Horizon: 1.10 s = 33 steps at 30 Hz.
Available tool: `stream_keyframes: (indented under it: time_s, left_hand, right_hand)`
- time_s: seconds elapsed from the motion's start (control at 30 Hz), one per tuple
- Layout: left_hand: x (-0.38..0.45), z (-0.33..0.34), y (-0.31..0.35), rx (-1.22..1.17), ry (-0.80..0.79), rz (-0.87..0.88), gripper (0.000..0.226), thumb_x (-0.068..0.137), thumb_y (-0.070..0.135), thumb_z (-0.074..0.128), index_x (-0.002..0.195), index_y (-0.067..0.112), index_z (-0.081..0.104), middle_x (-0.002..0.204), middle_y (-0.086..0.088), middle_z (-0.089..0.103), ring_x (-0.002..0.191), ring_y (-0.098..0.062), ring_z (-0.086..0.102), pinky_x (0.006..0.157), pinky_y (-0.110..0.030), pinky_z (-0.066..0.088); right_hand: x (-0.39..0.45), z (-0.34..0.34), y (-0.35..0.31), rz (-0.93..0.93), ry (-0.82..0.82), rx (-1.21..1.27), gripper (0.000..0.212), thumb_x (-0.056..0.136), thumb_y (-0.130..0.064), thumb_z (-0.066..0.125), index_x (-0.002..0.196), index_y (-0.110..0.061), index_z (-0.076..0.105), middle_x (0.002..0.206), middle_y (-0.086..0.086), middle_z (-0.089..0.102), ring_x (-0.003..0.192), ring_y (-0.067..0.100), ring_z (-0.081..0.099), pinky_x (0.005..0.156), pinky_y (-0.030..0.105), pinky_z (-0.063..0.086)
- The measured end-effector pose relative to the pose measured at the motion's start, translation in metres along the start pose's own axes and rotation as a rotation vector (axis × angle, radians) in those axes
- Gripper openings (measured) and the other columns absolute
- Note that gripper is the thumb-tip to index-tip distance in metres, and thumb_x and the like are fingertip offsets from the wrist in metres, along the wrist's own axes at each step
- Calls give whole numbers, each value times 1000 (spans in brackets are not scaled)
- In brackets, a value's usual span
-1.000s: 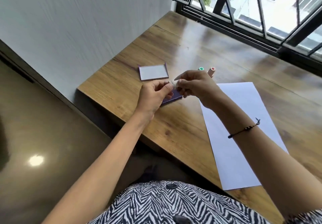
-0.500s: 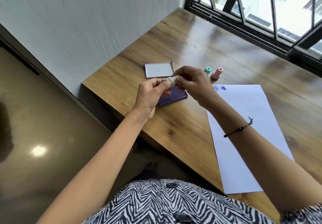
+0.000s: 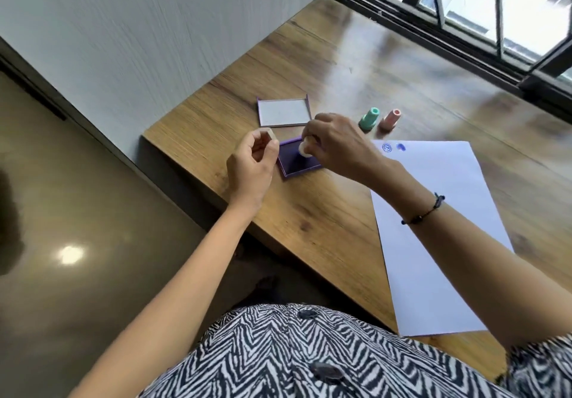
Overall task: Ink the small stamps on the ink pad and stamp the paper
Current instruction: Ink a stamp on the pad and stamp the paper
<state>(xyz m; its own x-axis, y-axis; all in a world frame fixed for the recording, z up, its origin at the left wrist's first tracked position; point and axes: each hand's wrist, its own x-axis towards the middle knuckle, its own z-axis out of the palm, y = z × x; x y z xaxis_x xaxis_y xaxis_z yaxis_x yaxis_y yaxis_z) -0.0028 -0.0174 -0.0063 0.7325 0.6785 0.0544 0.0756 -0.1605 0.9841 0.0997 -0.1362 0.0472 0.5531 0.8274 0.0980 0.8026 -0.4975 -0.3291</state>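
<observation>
I see the small white stamp (image 3: 304,149) pinched in my right hand (image 3: 335,146), its fingers closed round it just over the purple ink pad (image 3: 295,165), which lies near the desk (image 3: 325,66) front edge. My left hand (image 3: 252,165) holds a pale cap (image 3: 266,133) between thumb and fingertips. The pad's lid (image 3: 284,112) lies open behind. Green stamp (image 3: 369,118) and pink stamp (image 3: 390,119) stand beyond. The paper (image 3: 433,242) carries two blue marks, unreadable; the desk beyond the stamps is open.

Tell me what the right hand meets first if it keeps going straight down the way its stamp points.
The ink pad. The right hand holds a white stamp face-down just above the pad's dark surface; whether it already touches is unclear.
</observation>
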Motion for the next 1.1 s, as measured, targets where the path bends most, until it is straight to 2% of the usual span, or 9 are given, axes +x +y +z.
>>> stream_keyframes:
  time_s: [0.2, 0.4, 0.57, 0.73, 0.93, 1.0, 1.1]
  left_hand:
    - [0, 2, 4, 43, 12, 31, 16, 82, 20, 59, 97, 15, 63, 91, -2, 67, 84, -16, 63, 81, -35, 54]
    - [-1, 3, 4, 103, 30, 93, 15, 83, 19, 59, 97, 15, 63, 88, 3, 64, 79, -11, 61, 74, -25, 52]
    - [-1, 3, 3, 129, 36, 102, 17, 84, 21, 58, 98, 14, 63, 91, 1, 64, 74, -3, 56, 66, -6, 44]
    - [-1, 2, 1, 126, 27, 105, 17, 84, 22, 58, 98, 13, 63, 91, 0, 64, 78, -8, 58, 67, -10, 46]
    - [-2, 2, 1, 124, 27, 119, 16, 84, 23, 58, 96, 14, 63, 89, 0, 64, 75, -4, 57, 66, -7, 45]
    - [-3, 2, 2, 135, 29, 128, 17, 84, 24, 57, 97, 14, 63, 90, -2, 66, 76, -5, 57, 66, -7, 45]
    - [-6, 0, 5, 121, 44, 130, 17, 85, 20, 58, 99, 11, 62, 94, -9, 67, 78, -8, 57, 68, -10, 45]
  right_hand:
    - [1, 10, 0, 21, -14, -100, 16, 86, -10, 47, 80, 1, 57, 88, 20, 64, 82, 34, 56, 70, 48, 50]
    - [0, 19, 0, -8, -27, -157, 12, 88, -8, 43, 82, -5, 54, 93, 15, 62, 86, 30, 54, 71, 47, 50]
    - [-1, 21, 2, -11, -4, -172, 17, 89, -11, 41, 83, -5, 55, 92, 14, 61, 88, 31, 52, 73, 48, 49]
    - [-3, 22, 0, -3, 7, -171, 18, 89, -11, 41, 83, -3, 56, 92, 15, 61, 87, 31, 52, 71, 48, 49]
    - [-5, 22, 1, -12, 33, -162, 18, 90, -11, 41, 86, -3, 56, 92, 16, 61, 87, 32, 53, 69, 48, 49]
    - [-7, 21, 3, -15, 33, -175, 16, 92, -14, 41, 92, -5, 55, 92, 14, 60, 88, 31, 52, 63, 44, 49]
    - [-9, 20, 4, -13, 16, -190, 16, 94, -19, 42, 100, -9, 53, 92, 13, 59, 87, 30, 53, 56, 36, 39]
